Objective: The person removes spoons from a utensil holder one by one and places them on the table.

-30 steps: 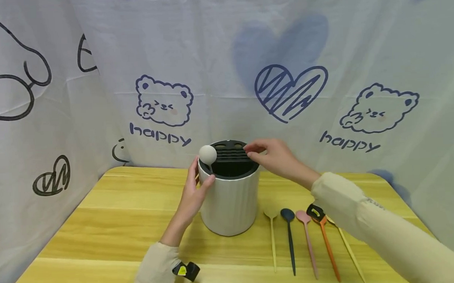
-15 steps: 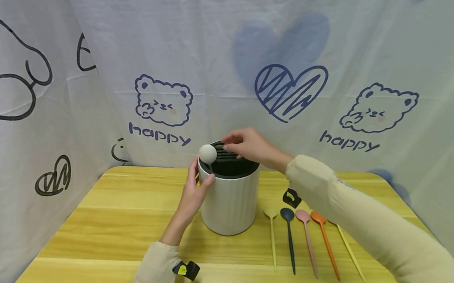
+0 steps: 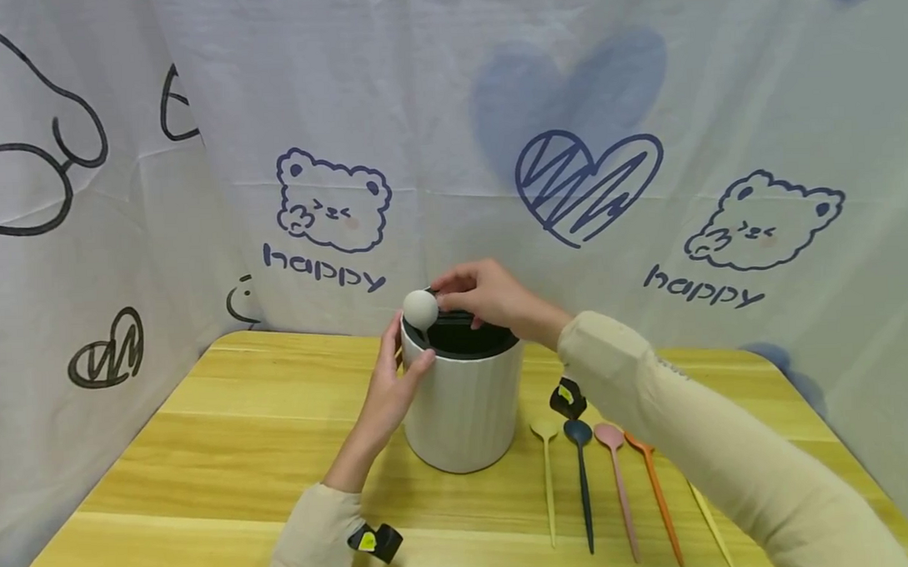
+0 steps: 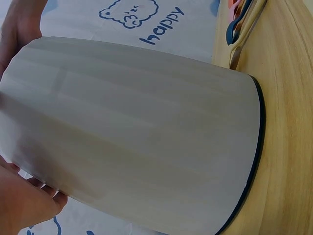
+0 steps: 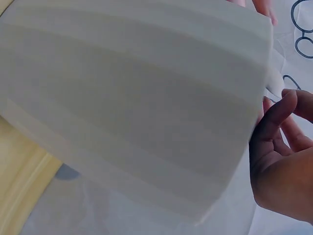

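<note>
My left hand (image 3: 388,388) grips the left side of a white utensil holder (image 3: 464,417), thumb in front and fingers toward the back. In the left wrist view the holder's ribbed wall (image 4: 137,132) hides most of the work. A white spoon (image 3: 421,309) stands head up inside the holder's black rim (image 3: 475,353), near the left edge. Over the top, my right hand (image 3: 495,294) has its thumb and fingertips right beside the spoon's round head. The right wrist view shows the thumb (image 5: 288,100) close to the spoon; whether it touches is unclear.
On the wooden table (image 3: 205,459), several spoons lie in a row right of the holder: yellow (image 3: 546,464), dark blue (image 3: 582,471), pink (image 3: 616,470), orange (image 3: 656,485) and a pale yellow one (image 3: 708,521) partly under the right sleeve. A printed cloth (image 3: 448,108) hangs behind.
My right hand has moved left across the holder's top, from its right rim to beside the white spoon's head. The left hand keeps its hold, and the spoon stays in place.
</note>
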`<state>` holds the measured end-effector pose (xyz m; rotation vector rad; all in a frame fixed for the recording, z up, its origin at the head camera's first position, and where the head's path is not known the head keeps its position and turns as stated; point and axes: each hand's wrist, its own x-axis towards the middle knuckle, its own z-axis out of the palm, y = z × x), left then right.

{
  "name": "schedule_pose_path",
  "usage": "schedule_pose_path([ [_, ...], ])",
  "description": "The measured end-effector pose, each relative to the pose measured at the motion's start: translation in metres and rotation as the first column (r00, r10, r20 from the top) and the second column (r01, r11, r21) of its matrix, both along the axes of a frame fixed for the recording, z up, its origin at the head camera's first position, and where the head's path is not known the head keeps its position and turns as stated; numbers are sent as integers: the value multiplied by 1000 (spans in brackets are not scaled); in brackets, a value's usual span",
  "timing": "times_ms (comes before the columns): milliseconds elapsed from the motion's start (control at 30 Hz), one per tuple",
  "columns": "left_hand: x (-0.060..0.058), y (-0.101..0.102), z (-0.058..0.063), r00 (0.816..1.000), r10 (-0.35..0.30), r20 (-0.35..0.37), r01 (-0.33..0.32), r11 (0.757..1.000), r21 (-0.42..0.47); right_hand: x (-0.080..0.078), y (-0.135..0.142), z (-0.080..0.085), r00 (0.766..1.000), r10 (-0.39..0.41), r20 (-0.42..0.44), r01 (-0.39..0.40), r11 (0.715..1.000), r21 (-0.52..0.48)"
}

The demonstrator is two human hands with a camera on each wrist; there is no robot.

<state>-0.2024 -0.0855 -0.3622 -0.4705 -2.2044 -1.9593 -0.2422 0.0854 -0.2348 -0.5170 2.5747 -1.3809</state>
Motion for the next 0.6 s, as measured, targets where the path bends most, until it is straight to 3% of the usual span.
schedule_pose_path([
  [600, 1, 0, 2, 1000, -3, 11, 3, 1000, 2, 2, -13, -6, 999, -9, 52, 10, 1000, -19],
])
